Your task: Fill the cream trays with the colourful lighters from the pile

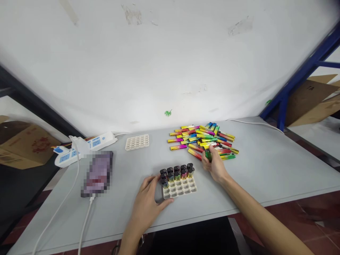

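A white tray (181, 189) with rows of oval pockets lies before me. Several lighters (177, 174) with black tops stand upright in its back rows and front left pocket. My left hand (148, 198) spans the tray's left end, with fingers at the rear corner and the thumb at the front corner. My right hand (215, 164) is closed around a green lighter (208, 155), most of it hidden by the fingers. That hand is at the front edge of a heap of shiny, multicoloured lighters (196, 136), lying loose and crossing one another.
An empty white pocketed tray (137, 142) lies at the back left. Beside it are a white power strip (102, 140) and a blurred-out phone (97, 173) on a white cable (86, 217). Cardboard boxes (313, 95) stand beyond a blue frame (297, 76) at right.
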Motion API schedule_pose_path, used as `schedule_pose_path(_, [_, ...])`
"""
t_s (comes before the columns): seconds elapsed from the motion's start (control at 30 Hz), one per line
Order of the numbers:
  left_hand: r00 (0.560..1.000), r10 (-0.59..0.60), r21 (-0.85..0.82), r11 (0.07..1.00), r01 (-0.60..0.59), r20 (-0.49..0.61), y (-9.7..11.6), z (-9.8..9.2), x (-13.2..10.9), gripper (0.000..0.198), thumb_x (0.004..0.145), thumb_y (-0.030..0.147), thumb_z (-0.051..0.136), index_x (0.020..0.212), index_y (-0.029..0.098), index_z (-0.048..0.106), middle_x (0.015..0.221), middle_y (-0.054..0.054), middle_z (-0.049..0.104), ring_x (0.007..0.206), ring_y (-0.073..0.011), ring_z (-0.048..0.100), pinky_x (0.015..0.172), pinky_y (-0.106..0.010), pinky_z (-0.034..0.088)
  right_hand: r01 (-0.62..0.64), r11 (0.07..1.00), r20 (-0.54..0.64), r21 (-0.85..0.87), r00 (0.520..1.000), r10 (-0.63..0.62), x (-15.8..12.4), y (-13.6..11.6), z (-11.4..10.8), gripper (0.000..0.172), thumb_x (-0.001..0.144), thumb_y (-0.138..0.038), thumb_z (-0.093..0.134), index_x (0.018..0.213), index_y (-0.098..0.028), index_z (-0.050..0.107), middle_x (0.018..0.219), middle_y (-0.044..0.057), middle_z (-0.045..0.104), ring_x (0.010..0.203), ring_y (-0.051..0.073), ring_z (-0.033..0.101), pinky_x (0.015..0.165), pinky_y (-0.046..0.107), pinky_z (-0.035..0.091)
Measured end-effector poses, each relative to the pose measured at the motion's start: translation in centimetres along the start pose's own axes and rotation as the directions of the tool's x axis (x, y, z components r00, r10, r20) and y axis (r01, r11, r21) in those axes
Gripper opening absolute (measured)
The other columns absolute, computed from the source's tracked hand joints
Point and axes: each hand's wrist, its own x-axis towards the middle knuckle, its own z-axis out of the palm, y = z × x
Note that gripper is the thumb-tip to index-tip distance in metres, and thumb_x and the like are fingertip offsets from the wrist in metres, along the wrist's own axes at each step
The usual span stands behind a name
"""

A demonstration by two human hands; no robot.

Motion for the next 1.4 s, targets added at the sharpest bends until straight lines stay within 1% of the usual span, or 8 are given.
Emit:
schedule_pose_path(0.07, [1.000, -0.004, 0.001, 1.000, 0.004, 0.006, -0.1, 0.1, -0.1, 0.075, 0.078, 0.056, 0.069, 0.140, 0.024, 0.042, 0.137, -0.010, 0.053, 0.129, -0.0312, 0.050, 0.104, -0.045, 0.047, -0.005, 1.000, 0.004, 0.001, 1.000, 0.005, 0.0, 0.0, 0.0, 0.062, 0.088, -0.070, 0.040, 0.049, -0.022, 0.034, 0.045, -0.006, 0.020, 0.042, 0.008, 0.011, 0.044, 0.027, 0.009])
schedule_pose_path(0.4, [0.999, 0.025, 0.014, 1.000, -0.025, -0.026, -0.1, 0.1, 0.1, 0.073, 0.077, 0.054, 0.071, 0.138, 0.023, 0.045, 0.134, -0.010, 0.057, 0.125, -0.0316, 0.053, 0.101, -0.045, 0.049, -0.031, 0.999, -0.035, 0.011, 0.999, 0.031, 0.2, 0.3, 0.2, 0.054, 0.091, -0.053, 0.041, 0.048, -0.021, 0.034, 0.042, -0.006, 0.022, 0.040, 0.008, 0.013, 0.043, 0.026, 0.008])
schedule_pose_path(0.67, [0.999, 0.023, 0.020, 1.000, -0.022, -0.025, -0.2, 0.2, 0.0, 0.073, 0.078, 0.054, 0.070, 0.139, 0.024, 0.044, 0.134, -0.010, 0.056, 0.126, -0.0314, 0.053, 0.103, -0.046, 0.048, -0.018, 0.999, -0.032, -0.042, 0.999, 0.016, 0.0, 0.3, 0.2, 0.064, 0.089, -0.073, 0.039, 0.051, -0.021, 0.036, 0.045, -0.006, 0.024, 0.039, 0.007, 0.015, 0.041, 0.026, 0.011])
schedule_pose_path(0.77, [1.000, 0.017, 0.019, 1.000, -0.017, -0.016, -0.2, 0.2, 0.0, 0.074, 0.077, 0.055, 0.070, 0.139, 0.024, 0.044, 0.135, -0.010, 0.055, 0.127, -0.0313, 0.051, 0.104, -0.046, 0.047, 0.013, 0.998, -0.011, -0.057, 1.000, -0.014, -0.1, 0.2, 0.2, 0.065, 0.089, -0.076, 0.035, 0.055, -0.020, 0.043, 0.045, -0.006, 0.025, 0.040, 0.008, 0.018, 0.041, 0.025, 0.015])
schedule_pose_path(0.87, [0.999, 0.020, 0.013, 1.000, -0.019, -0.027, -0.2, 0.2, 0.0, 0.074, 0.077, 0.055, 0.071, 0.139, 0.024, 0.044, 0.135, -0.010, 0.055, 0.128, -0.0313, 0.051, 0.103, -0.045, 0.048, 0.106, 0.984, 0.016, -0.143, 0.994, -0.104, -0.2, 0.2, 0.1, 0.062, 0.091, -0.072, 0.035, 0.072, -0.018, 0.060, 0.050, -0.004, 0.035, 0.043, 0.010, 0.027, 0.042, 0.026, 0.020])
schedule_pose_path(1.0, [0.999, 0.032, 0.006, 0.999, -0.032, -0.031, -0.2, 0.2, 0.0, 0.074, 0.077, 0.054, 0.071, 0.140, 0.025, 0.044, 0.134, -0.009, 0.056, 0.127, -0.0311, 0.052, 0.102, -0.045, 0.049, 0.304, 0.906, 0.076, -0.295, 0.952, -0.295, -0.2, 0.4, -0.2, 0.044, 0.092, -0.061, 0.049, 0.094, -0.020, 0.065, 0.065, -0.001, 0.049, 0.055, 0.013, 0.043, 0.049, 0.026, 0.033])
schedule_pose_path(1.2, [0.998, 0.038, -0.011, 0.999, -0.038, -0.046, 0.1, 0.0, 0.0, 0.072, 0.078, 0.053, 0.071, 0.139, 0.025, 0.044, 0.132, -0.009, 0.057, 0.126, -0.0309, 0.052, 0.103, -0.046, 0.048, 0.430, 0.705, 0.120, -0.563, 0.887, -0.445, -0.6, 0.2, -0.1, 0.028, 0.088, -0.049, 0.062, 0.085, -0.022, 0.058, 0.079, -0.001, 0.055, 0.068, 0.015, 0.049, 0.064, 0.029, 0.040])
schedule_pose_path(1.4, [0.999, 0.044, -0.017, 0.999, -0.045, -0.026, 0.1, 0.0, 0.0, 0.073, 0.079, 0.051, 0.071, 0.140, 0.024, 0.041, 0.132, -0.009, 0.055, 0.129, -0.0306, 0.049, 0.104, -0.046, 0.046, 0.494, 0.524, 0.112, -0.694, 0.793, -0.599, -2.2, -2.1, 0.3, 0.019, 0.090, -0.041, 0.063, 0.087, -0.022, 0.060, 0.077, 0.000, 0.055, 0.069, 0.015, 0.049, 0.065, 0.030, 0.041])
